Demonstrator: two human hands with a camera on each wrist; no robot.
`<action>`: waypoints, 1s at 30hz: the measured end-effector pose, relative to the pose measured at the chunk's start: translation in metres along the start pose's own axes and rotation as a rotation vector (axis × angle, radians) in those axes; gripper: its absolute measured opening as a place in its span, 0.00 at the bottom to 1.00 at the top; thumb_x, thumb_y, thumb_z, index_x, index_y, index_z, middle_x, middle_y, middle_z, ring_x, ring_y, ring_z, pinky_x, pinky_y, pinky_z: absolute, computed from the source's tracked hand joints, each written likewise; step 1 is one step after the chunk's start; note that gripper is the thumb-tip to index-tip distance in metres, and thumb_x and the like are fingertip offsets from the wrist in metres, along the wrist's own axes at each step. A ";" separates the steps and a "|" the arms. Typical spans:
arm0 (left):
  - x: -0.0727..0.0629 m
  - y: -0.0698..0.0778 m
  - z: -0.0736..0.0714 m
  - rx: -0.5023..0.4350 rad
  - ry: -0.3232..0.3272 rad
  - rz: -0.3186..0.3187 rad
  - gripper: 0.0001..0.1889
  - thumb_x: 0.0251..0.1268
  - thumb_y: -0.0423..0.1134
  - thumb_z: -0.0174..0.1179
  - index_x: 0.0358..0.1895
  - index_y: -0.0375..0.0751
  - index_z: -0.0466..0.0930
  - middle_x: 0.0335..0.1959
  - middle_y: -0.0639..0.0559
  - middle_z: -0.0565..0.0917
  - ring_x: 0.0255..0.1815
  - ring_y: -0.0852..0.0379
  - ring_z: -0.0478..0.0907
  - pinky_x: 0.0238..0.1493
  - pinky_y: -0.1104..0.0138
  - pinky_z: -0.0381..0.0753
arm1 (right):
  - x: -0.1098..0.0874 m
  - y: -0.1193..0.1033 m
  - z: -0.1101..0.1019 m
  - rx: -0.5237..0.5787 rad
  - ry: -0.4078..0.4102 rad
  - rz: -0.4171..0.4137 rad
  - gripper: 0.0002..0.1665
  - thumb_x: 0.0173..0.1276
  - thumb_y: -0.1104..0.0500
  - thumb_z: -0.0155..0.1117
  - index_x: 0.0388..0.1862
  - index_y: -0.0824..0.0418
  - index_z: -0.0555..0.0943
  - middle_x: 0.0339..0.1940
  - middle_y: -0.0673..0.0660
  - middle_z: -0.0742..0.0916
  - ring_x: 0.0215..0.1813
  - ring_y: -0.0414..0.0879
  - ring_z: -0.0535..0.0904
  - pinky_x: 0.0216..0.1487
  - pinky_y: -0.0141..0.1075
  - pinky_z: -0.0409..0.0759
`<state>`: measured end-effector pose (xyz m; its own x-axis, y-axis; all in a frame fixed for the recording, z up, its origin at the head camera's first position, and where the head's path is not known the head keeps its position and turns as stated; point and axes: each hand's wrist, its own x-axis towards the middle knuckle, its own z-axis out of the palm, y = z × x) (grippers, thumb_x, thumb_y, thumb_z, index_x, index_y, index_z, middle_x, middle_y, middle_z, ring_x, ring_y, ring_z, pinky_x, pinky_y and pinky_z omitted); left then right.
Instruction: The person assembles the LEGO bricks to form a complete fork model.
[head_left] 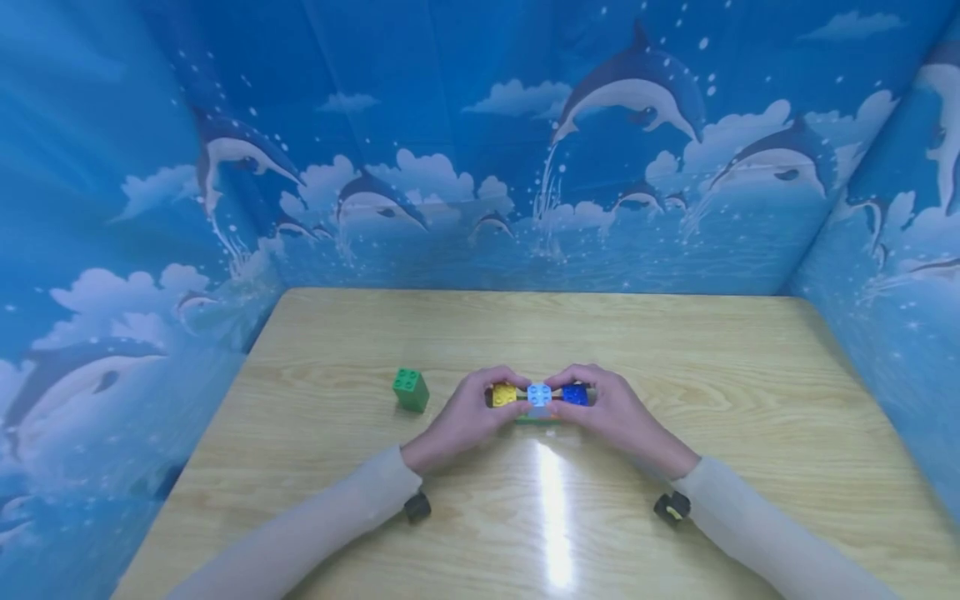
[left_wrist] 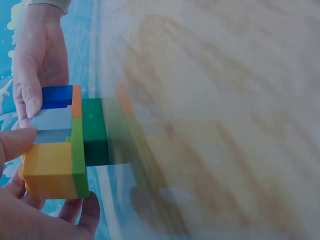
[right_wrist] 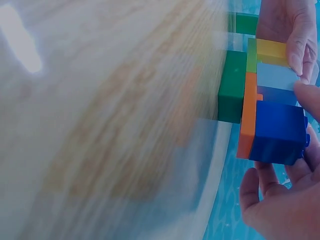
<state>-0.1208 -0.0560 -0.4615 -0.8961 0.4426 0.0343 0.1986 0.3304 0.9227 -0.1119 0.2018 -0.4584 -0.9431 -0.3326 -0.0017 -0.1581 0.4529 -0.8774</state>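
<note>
A small structure of toy building bricks stands on the table in front of me. Its dark green brick (left_wrist: 95,132) is at the bottom, carrying a lime green plate (left_wrist: 79,160) and an orange plate (right_wrist: 247,120) side by side. On top are a yellow brick (head_left: 504,395), a light blue brick (head_left: 539,394) in the middle and a dark blue brick (head_left: 575,394). My left hand (head_left: 474,410) reaches around the yellow end and pinches the light blue brick. From the dark blue end, my right hand (head_left: 611,410) pinches that same brick. Some fingertips are hidden behind the bricks.
A separate tall green brick piece (head_left: 411,390) stands upright to the left of my left hand. The wooden table (head_left: 712,350) is glossy, with a bright light reflection near its front. Dolphin-printed blue curtains (head_left: 450,208) enclose the back and both sides.
</note>
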 end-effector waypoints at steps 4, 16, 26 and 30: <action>0.000 -0.001 0.001 0.000 -0.008 -0.014 0.13 0.73 0.39 0.75 0.56 0.54 0.88 0.55 0.61 0.86 0.52 0.54 0.79 0.48 0.63 0.82 | -0.001 0.001 0.000 0.020 -0.007 0.005 0.20 0.70 0.47 0.81 0.59 0.45 0.89 0.61 0.51 0.89 0.58 0.52 0.83 0.56 0.50 0.83; -0.001 0.001 -0.009 0.052 -0.036 -0.013 0.16 0.73 0.45 0.75 0.61 0.56 0.88 0.58 0.65 0.86 0.55 0.59 0.81 0.56 0.59 0.82 | 0.000 0.007 0.003 0.012 0.019 0.006 0.21 0.69 0.45 0.82 0.58 0.45 0.89 0.60 0.50 0.88 0.59 0.53 0.82 0.57 0.50 0.80; -0.019 -0.003 -0.015 0.094 0.036 0.026 0.23 0.72 0.36 0.75 0.67 0.46 0.84 0.65 0.55 0.85 0.63 0.56 0.81 0.63 0.57 0.84 | 0.001 0.006 0.004 0.022 0.017 0.015 0.23 0.68 0.45 0.82 0.59 0.47 0.89 0.62 0.53 0.87 0.60 0.55 0.82 0.58 0.51 0.84; -0.026 -0.002 -0.018 0.101 0.077 0.051 0.24 0.71 0.33 0.75 0.68 0.43 0.83 0.65 0.53 0.85 0.62 0.53 0.81 0.64 0.54 0.84 | 0.000 0.005 0.004 0.021 0.018 0.021 0.23 0.68 0.45 0.82 0.59 0.47 0.89 0.63 0.54 0.87 0.60 0.56 0.82 0.58 0.52 0.84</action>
<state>-0.1046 -0.0831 -0.4578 -0.9108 0.3970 0.1136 0.2805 0.3928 0.8758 -0.1113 0.2006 -0.4644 -0.9513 -0.3080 -0.0117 -0.1321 0.4417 -0.8874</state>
